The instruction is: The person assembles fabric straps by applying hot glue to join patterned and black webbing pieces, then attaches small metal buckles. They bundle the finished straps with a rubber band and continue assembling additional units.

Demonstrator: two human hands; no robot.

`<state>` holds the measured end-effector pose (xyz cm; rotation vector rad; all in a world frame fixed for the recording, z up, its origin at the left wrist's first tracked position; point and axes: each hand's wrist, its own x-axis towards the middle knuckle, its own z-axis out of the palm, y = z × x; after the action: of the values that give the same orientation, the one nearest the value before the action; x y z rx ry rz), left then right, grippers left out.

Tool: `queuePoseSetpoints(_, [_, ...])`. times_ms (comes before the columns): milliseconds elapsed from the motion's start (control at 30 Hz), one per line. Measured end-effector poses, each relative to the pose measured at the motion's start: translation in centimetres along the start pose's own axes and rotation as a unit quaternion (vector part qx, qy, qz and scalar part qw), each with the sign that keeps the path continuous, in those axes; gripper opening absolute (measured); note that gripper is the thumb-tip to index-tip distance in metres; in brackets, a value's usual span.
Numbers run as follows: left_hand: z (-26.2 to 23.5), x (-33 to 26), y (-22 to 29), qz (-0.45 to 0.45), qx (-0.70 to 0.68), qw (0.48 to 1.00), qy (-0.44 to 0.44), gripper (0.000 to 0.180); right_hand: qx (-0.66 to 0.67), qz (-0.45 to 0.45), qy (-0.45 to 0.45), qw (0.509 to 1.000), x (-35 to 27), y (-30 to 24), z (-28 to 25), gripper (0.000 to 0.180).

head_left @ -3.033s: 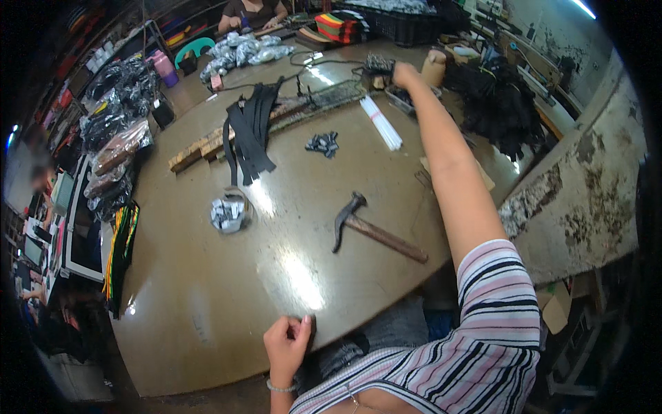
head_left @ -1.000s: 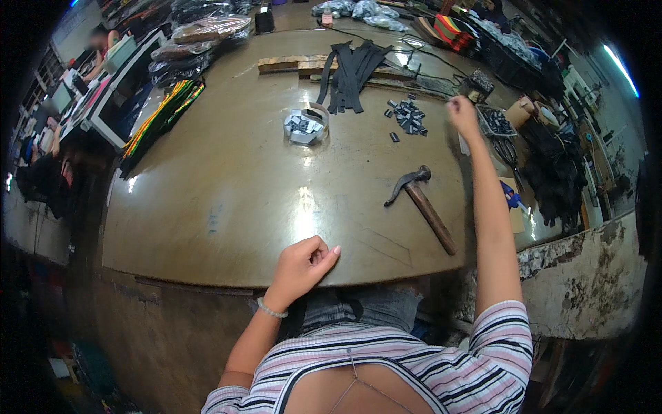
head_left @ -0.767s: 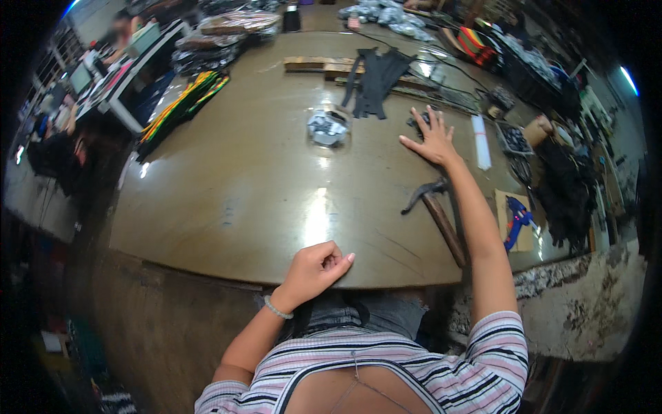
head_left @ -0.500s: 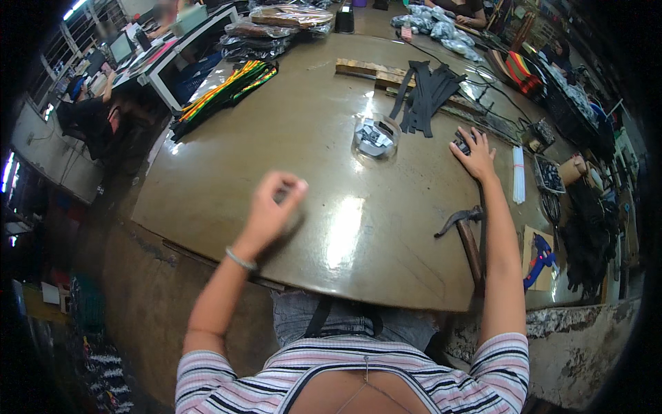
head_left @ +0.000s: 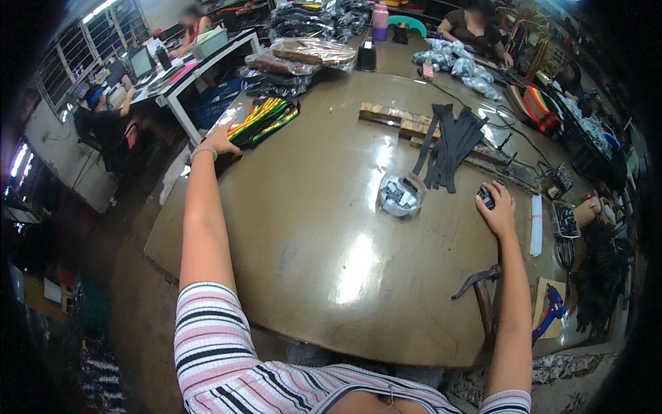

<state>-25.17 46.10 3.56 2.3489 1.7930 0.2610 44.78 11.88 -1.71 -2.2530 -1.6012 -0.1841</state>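
Observation:
At the far left of the table, my left hand (head_left: 222, 142) is closed around the near end of a stack of black straps with yellow, green and red stripes (head_left: 266, 123). Its fingertips are partly hidden there. My right hand (head_left: 500, 208) rests at the right side, fingers curled over a small black object (head_left: 487, 198) whose kind I cannot make out. Left of that hand stands a round clear tub (head_left: 400, 211) of grey and white pieces. Black zipper-like strips (head_left: 452, 148) lie fanned out beyond it.
A hammer (head_left: 485, 303) lies beside my right forearm. White sticks (head_left: 536, 225), a box of black pieces (head_left: 565, 219) and a blue glue gun (head_left: 549, 312) are farther right. Wooden bars (head_left: 394, 119) and plastic-wrapped packs (head_left: 314, 52) lie at the back. Other people sit around the room.
My left hand has moved from over the near table, where it was loosely closed, out to the striped straps. My right hand stays by the black object, its fingers more curled. The view has tilted up.

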Motion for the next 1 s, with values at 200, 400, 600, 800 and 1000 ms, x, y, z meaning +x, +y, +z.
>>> queuePoseSetpoints(200, [0.8, -3.2, 5.9, -0.041, 0.031, 0.999, -0.006, 0.103, 0.026, -0.011, 0.002, 1.000, -0.1, 0.1, 0.0, 0.057])
queuePoseSetpoints(400, [0.2, -11.1, 16.5, -0.097, -0.063, 0.981, -0.157, 0.134, 0.002, -0.016, 0.013, 1.000, 0.1, 0.8, 1.0, 0.059])
queuePoseSetpoints(600, [-4.5, -11.3, 15.6, 0.099, 0.211, 0.972, -0.026, 0.131, -0.008, -0.047, 0.072, 0.996, 0.1, 1.1, 1.7, 0.062])
queuePoseSetpoints(800, [1.0, -6.7, 13.2, 0.200, 0.093, 0.973, -0.073, 0.124, 0.019, -0.043, 0.041, 0.998, 0.3, 1.5, 1.5, 0.058])
queuePoseSetpoints(1000, [1.6, -8.1, 12.3, 0.165, 0.075, 0.983, -0.038, 0.070, -0.008, -0.041, 0.073, 0.996, 0.0, 1.7, 2.0, 0.055])
